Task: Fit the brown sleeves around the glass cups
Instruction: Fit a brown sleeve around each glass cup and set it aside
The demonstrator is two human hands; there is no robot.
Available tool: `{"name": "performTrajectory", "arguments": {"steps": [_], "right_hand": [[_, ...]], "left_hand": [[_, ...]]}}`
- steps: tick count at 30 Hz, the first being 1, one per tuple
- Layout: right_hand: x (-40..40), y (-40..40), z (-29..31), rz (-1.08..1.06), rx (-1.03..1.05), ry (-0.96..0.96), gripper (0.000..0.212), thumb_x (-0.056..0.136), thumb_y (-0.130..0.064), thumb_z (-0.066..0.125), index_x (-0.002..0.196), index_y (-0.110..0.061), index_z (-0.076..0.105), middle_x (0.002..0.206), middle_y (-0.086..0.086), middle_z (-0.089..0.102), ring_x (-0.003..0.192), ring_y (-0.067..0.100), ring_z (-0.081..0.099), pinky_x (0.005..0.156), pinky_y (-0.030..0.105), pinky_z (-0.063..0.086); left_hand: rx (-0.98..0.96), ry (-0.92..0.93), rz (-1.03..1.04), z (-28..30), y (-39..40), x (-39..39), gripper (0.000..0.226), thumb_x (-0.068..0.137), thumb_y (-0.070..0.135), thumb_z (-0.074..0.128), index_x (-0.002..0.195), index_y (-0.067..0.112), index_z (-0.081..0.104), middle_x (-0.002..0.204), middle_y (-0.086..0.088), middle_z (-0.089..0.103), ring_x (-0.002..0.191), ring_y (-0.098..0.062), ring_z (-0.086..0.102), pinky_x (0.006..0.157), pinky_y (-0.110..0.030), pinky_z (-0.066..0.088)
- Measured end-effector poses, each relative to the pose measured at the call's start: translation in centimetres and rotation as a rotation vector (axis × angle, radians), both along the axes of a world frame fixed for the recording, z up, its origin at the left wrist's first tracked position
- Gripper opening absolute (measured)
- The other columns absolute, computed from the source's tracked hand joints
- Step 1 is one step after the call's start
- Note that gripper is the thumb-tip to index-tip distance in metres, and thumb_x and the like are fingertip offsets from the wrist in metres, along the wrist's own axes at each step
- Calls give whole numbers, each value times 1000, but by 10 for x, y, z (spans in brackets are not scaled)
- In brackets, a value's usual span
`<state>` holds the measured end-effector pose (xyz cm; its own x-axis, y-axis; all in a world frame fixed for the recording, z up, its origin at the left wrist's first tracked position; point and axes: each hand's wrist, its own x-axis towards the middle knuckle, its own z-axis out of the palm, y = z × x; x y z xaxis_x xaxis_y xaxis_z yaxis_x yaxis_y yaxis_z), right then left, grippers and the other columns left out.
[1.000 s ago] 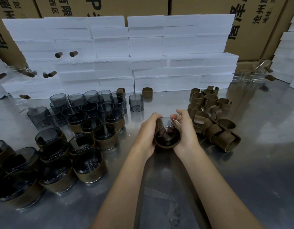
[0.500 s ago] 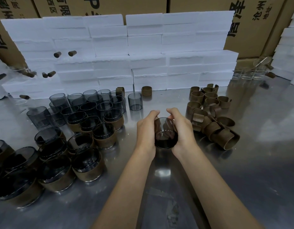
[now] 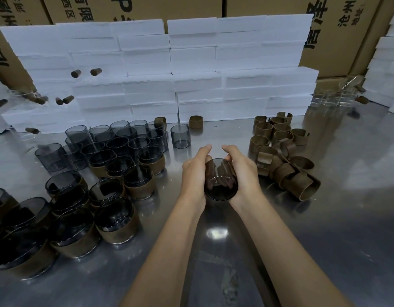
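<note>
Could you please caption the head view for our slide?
Both hands grip a glass cup between sleeved cups and loose sleeves.

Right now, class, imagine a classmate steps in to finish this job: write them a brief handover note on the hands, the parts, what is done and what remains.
Left hand and right hand: both grip one glass cup held over the metal table, with a brown sleeve seen through the glass.
Done: sleeved cups stand at the near left.
Left: bare cups wait behind them, one lone cup apart.
Loose sleeves are piled to the right; one stray sleeve stands by the white foam blocks.
</note>
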<state>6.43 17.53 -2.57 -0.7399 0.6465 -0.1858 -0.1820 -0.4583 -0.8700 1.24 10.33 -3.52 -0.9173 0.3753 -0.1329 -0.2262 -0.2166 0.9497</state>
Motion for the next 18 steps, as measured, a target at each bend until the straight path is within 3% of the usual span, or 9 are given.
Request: {"name": "performTrajectory", "arguments": {"steps": [2,4,6,8,11,14,16,18], "right_hand": [[0,2,1,-72,69,1,52,90,-26,70,42,-22,53,51,-1,48,50,15,49,60,31,46],[1,7,5,-185,197,34,51,95,-25,67,47,-22,52,49,-4,50,48,11,50,58,26,46],[2,14,7,-282,385,82,50,100,-21,61,52,-15,50,44,-10,46,44,4,45,54,20,42],[6,17,6,-320,518,98,48,104,-19,54,57,-8,52,42,-11,48,45,0,47,57,11,42],[8,12,5,-301,563,120,40,106,-20,48,70,-7,60,56,-13,58,58,-4,55,63,8,43],[5,7,8,-232,530,69,28,99,-36,47,103,-18,69,99,-10,68,99,3,61,94,23,47],[4,7,7,-148,483,-20,29,100,-40,47,116,-24,66,116,-10,65,114,7,57,110,34,43],[4,4,7,-25,478,-50,33,96,-43,51,122,-28,65,123,-11,63,117,5,56,111,37,42]], "left_hand": [[-66,53,-78,1,-2,-3,52,91,45,67,45,21,56,54,5,54,53,-14,55,59,-25,48],[-148,113,-193,5,-5,1,36,78,59,71,73,24,75,80,-1,76,77,-18,74,74,-33,59],[-247,145,-327,6,-6,7,66,64,72,74,104,19,71,99,-6,77,85,-19,75,62,-35,58],[-248,112,-392,6,-6,13,78,59,71,78,112,16,64,96,-5,75,76,-17,74,49,-31,51],[-87,18,-351,2,-4,12,70,67,54,88,114,9,62,82,-4,74,69,-17,72,51,-29,52],[207,-139,-252,6,-8,5,31,94,36,69,109,9,69,95,-14,70,80,-22,71,71,-34,59],[430,-320,-227,10,-16,1,41,101,36,57,118,-1,66,108,-25,68,97,-33,67,74,-37,62],[567,-400,-209,12,-23,-3,50,103,38,52,122,-7,63,113,-29,65,102,-37,62,68,-36,62]]}}
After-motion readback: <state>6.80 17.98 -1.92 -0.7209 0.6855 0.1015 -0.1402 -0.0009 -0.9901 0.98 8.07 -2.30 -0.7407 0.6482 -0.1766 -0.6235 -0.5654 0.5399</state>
